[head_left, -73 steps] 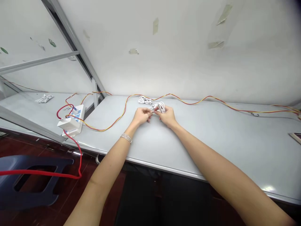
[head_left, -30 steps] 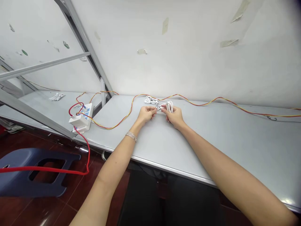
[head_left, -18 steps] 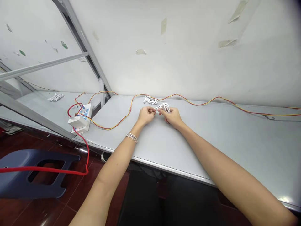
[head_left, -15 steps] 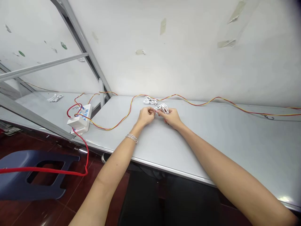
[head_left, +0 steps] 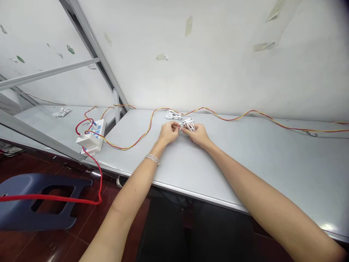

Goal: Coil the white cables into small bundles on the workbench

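Observation:
A coiled white cable, bundled into loops, lies between my two hands low over the grey table. My left hand is closed in a pinch at the left end of this bundle; whether its fingertips grip the cable itself or a thin tie round it is too small to tell. My right hand is closed on the bundle from the right, thumb and fingers towards the left hand, with loops showing above them. Just behind, a second white cable bundle, bound with a dark tie, rests on the table.
A twisted red-and-yellow wire runs along the wall side of the table. A white power strip with a red cable lies left, near a metal frame. Another white bundle lies farther left. A blue stool stands below.
The hands stay together on the white cable bundle, with only slight finger movement. The whole view has shifted a little.

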Motion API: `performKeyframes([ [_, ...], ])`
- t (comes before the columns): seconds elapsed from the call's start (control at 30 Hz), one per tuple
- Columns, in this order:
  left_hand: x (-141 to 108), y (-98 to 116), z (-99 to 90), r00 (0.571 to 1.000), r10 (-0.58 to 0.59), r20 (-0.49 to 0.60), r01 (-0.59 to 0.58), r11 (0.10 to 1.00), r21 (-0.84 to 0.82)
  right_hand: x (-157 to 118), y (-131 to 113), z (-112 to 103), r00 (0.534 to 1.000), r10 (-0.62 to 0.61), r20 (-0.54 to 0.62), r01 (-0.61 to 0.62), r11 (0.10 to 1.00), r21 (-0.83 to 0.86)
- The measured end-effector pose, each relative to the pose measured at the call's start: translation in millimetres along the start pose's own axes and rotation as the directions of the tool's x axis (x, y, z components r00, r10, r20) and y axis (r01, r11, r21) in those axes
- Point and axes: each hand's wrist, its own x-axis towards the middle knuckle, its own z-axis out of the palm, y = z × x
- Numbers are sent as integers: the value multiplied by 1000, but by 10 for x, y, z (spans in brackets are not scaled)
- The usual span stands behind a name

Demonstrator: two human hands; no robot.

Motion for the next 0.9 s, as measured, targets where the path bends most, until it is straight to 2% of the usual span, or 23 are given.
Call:
performKeyframes([
  [0.27, 22, 7, -1, 988, -148, 34, 152, 967, -206, 31, 49, 7, 1000, -12, -16, 12, 1000, -28],
  [0.37, 15, 65, -21, 977, -208, 53, 214, 932, -291, 40, 52, 12, 999, -17, -40, 17, 1000, -10],
  [0.5, -14, 198, -59, 956, -281, 87, 292, 874, -388, 51, 36, 16, 993, 37, -109, -30, 997, 68],
  [0.67, -52, 281, -68, 956, -267, 125, 294, 852, -433, 58, 22, 13, 988, 80, -131, -67, 993, 102],
  [0.9, -27, 193, -65, 970, -234, 62, 236, 855, -462, 53, 24, 11, 994, 53, -97, -43, 994, 103],
])
